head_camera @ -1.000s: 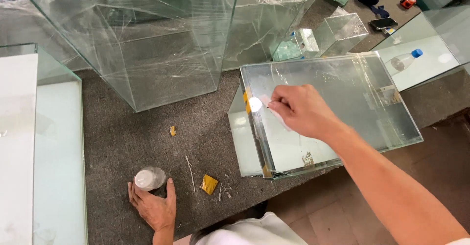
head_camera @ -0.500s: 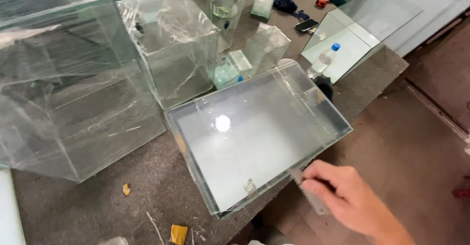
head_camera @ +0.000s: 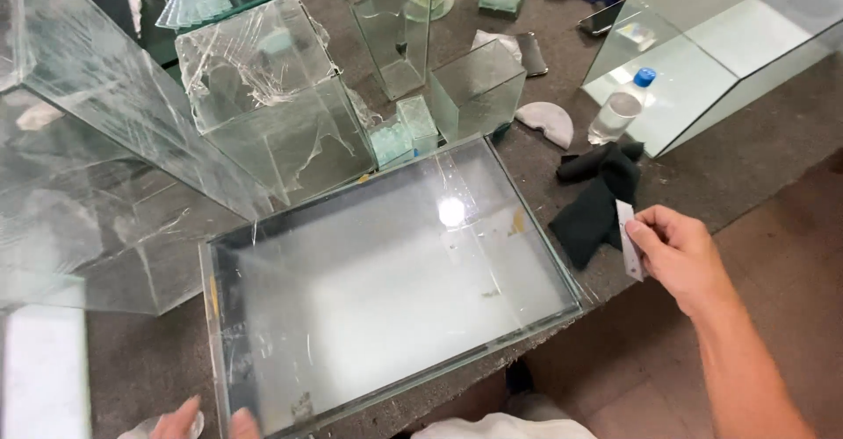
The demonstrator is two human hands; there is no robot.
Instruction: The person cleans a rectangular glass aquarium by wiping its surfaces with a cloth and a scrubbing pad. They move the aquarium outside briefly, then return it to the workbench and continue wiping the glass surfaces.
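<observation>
Hands at the rectangular clear glass tank (head_camera: 386, 290) on the grey workbench (head_camera: 755, 154).

My left hand (head_camera: 206, 421), mostly cut off, touches the tank's near-left corner; its grip cannot be judged. The tank lies centre. A black cloth (head_camera: 597, 197) lies just right. My right hand (head_camera: 676, 255) pinches a thin flat blade (head_camera: 629, 239), clear of the tank.

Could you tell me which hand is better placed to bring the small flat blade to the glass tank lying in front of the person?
The right hand, I would judge: it already pinches the blade just off the tank's right edge. The left hand shows only fingertips at the tank's near left corner, seemingly steadying it.
</observation>
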